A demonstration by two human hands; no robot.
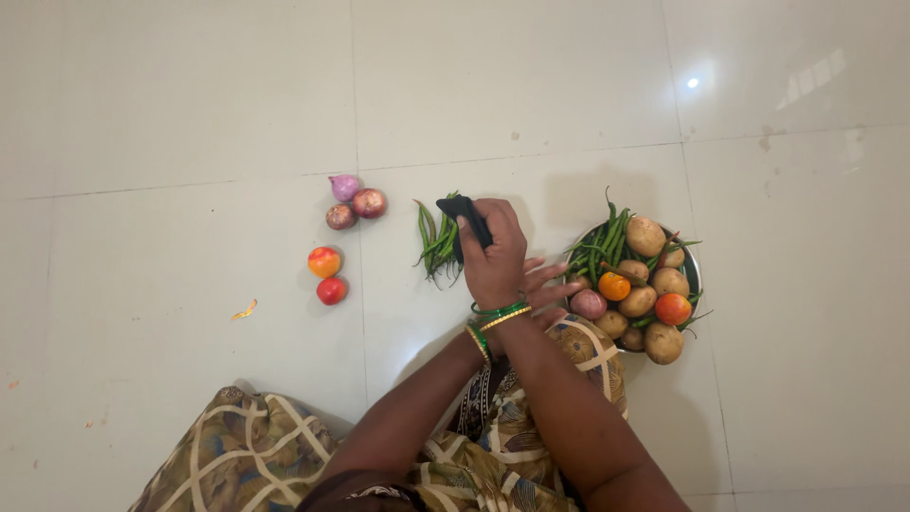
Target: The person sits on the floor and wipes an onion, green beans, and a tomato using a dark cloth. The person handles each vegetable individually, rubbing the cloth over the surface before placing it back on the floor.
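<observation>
My right hand (495, 256) crosses over my left arm and is shut on a small black object (462, 216); what it is I cannot tell. It hovers at the right side of a small pile of green beans (431, 242) on the floor. My left hand (552, 286) lies partly hidden under the right wrist, its fingers spread, beside the left rim of a steel plate (694, 270). The plate holds potatoes (646, 236), two tomatoes (672, 308), an onion (588, 303) and more green beans (607, 237). Both wrists wear green and gold bangles.
Three purple onions (353, 203) lie on the pale tiled floor left of the beans. Below them sit two red tomatoes (327, 275). A small orange scrap (245, 310) lies further left. My knees in patterned cloth (246, 455) fill the bottom of the view.
</observation>
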